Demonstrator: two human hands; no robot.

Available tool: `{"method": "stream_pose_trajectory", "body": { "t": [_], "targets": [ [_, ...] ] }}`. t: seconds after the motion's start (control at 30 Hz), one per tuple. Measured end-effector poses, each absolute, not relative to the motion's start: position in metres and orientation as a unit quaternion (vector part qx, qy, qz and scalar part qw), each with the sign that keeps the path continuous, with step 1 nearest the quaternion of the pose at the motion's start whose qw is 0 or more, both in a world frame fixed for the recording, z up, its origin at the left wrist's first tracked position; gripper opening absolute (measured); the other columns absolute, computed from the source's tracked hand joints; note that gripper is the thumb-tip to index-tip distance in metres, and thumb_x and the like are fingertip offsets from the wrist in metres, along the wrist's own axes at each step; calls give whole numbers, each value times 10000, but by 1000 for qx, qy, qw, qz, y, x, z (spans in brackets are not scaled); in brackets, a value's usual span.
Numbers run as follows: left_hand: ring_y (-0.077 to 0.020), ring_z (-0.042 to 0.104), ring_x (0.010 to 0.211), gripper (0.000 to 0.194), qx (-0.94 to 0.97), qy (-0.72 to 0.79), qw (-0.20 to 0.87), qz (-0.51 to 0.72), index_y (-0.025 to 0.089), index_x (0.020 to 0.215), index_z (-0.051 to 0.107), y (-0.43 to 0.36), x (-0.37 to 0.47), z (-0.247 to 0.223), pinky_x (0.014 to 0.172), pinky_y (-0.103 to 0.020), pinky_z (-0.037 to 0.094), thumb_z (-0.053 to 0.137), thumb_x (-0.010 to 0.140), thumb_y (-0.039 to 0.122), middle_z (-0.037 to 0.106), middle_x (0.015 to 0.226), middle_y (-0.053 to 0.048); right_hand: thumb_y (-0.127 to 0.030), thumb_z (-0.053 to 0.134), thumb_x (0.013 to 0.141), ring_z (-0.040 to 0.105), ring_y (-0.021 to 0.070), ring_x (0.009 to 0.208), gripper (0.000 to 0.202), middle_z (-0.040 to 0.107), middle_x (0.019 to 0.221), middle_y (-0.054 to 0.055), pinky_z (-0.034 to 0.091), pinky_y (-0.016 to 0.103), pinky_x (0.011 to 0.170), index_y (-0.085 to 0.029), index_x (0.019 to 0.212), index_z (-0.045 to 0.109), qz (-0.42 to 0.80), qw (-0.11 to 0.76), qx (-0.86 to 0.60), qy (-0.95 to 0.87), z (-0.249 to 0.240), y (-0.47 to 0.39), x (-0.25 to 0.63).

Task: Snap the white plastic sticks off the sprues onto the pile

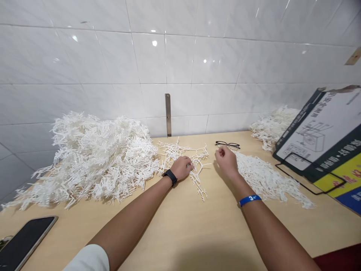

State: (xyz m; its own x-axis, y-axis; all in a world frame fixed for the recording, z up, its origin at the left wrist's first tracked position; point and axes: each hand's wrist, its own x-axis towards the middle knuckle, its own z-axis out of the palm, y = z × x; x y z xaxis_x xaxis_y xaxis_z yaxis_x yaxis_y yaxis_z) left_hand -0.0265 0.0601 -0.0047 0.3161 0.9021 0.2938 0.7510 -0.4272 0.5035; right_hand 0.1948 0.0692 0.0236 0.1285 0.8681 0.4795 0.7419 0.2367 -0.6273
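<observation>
My left hand [182, 168], with a black watch on its wrist, is closed on a white branched plastic piece [199, 184] whose thin twigs spread out to the right and downward. Behind that hand lie more loose branched pieces [170, 148]. My right hand [226, 161], wearing a blue wristband, is raised with fingertips pinched together; anything between them is too small to make out. It is just in front of a pair of black-framed glasses [228, 144] and left of a flat spread of small white pieces [258, 175].
A big heap of white branched pieces [104, 158] covers the table's left side. A smaller pile [275, 124] sits at the back right, beside a printed box [324, 131] with a black wire frame [310, 165]. A phone [26, 241] lies front left. A tiled wall borders the table.
</observation>
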Motion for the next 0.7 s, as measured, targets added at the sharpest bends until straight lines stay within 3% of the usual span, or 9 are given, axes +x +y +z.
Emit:
{"method": "stream_pose_trajectory", "body": {
  "t": [0.13, 0.27, 0.7],
  "targets": [
    [-209, 582, 957, 120, 810, 501, 135, 276, 185, 823, 682, 61, -26, -6, 878, -333, 445, 609, 841, 278, 664, 1004, -63, -237, 452, 864, 570, 176, 784, 209, 675, 901, 57, 400, 261, 694, -202, 918, 651, 167, 355, -453, -801, 17, 57, 161],
    [-219, 578, 970, 130, 816, 494, 131, 270, 180, 814, 679, 62, -26, -8, 877, -335, 445, 585, 859, 259, 660, 998, -72, -231, 491, 839, 564, 161, 701, 226, 668, 796, 19, 405, 254, 664, -227, 980, 668, 212, 270, -440, -830, 3, 58, 152],
    [-205, 568, 941, 219, 842, 452, 117, 269, 190, 826, 677, 62, -27, -7, 869, -333, 441, 470, 895, 203, 650, 981, -75, -319, 566, 816, 544, 151, 684, 206, 642, 780, 8, 367, 239, 618, -222, 987, 629, 211, 250, -481, -813, 2, 61, 158]
  ]
}}
